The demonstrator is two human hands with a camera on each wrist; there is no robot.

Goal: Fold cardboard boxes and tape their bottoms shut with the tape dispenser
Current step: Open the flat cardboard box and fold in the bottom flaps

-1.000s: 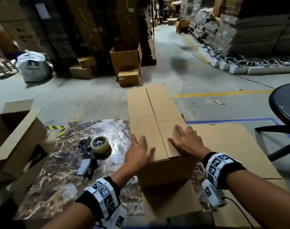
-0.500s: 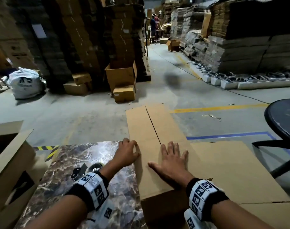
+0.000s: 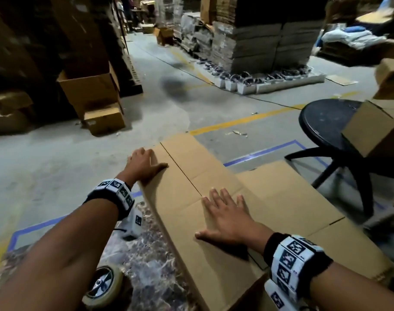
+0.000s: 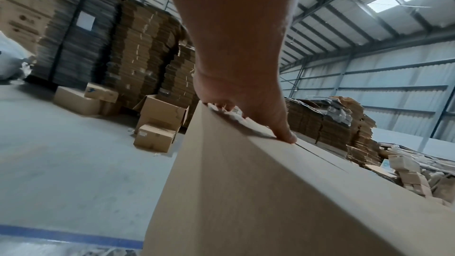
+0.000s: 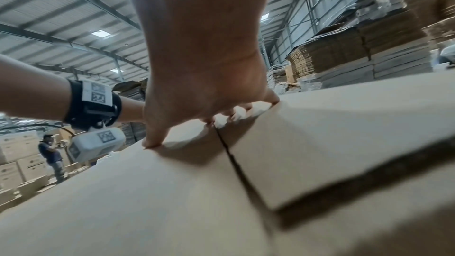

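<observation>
While the cardboard box (image 3: 214, 221) lies lengthwise on the marbled table (image 3: 146, 265), running from the near edge away toward the floor, we see both hands pressed on its upturned face. The left hand (image 3: 144, 163) sits at the far left edge of the box, fingers curled over that edge and thumb laid flat on top, beside the seam (image 3: 180, 169) where the two closed flaps meet. The right hand (image 3: 227, 217) lies nearer, fingers spread and straight, palm down across the near end of that seam; from the right wrist view the fingertips (image 5: 151, 144) touch the cardboard on either side of the slit. The tape dispenser (image 3: 102, 286) rests on the table at the near left, just under the left forearm, apart from both hands, with only its roll showing. A flat sheet of cardboard (image 3: 303, 198) lies to the right of the box. Farther right stands a black stool (image 3: 326, 117), with another box (image 3: 375, 129) in front of it.
</observation>
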